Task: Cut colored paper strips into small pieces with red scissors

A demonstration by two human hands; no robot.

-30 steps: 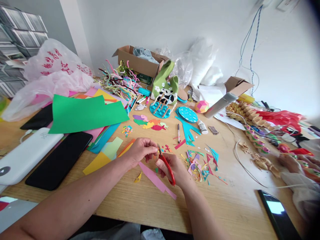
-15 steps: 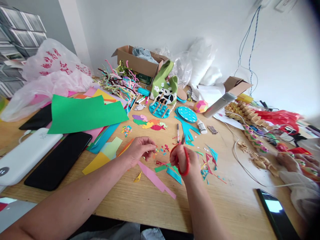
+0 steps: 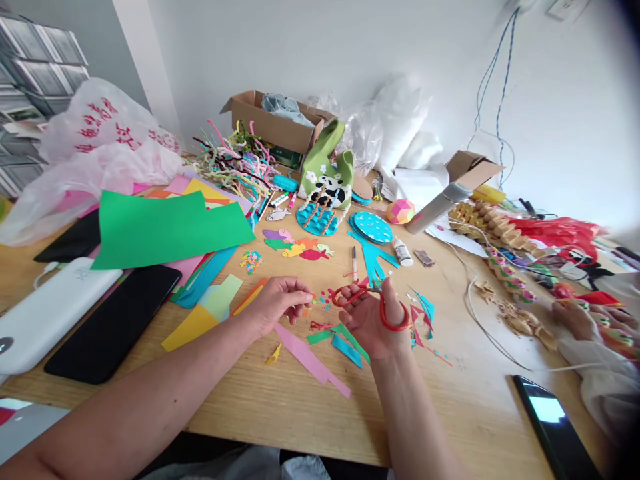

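Note:
My left hand (image 3: 285,303) has its fingers pinched together just left of the small paper dots (image 3: 324,297); what it holds, if anything, is too small to make out. My right hand (image 3: 373,320) is turned palm up, with the red-handled scissors (image 3: 396,327) hooked on its thumb and fingers, the handles spread apart. Green and blue paper scraps (image 3: 347,350) lie below and between the hands. A pink paper strip (image 3: 307,360) is nearer the table edge. Above the hands lie colourful paper fish (image 3: 300,249) and a pile of tiny cut pieces (image 3: 251,261).
Green paper (image 3: 165,230) covers coloured sheets at left, beside a black phone (image 3: 115,323) and white power bank (image 3: 55,313). A blue round piece (image 3: 373,228), glue bottle (image 3: 402,252) and grey bottle (image 3: 437,208) stand or lie behind. Another person's hand (image 3: 575,320) is at right.
My right hand has rolled over from a fist to palm up, and the scissor handles have swung apart. My left hand has hardly moved.

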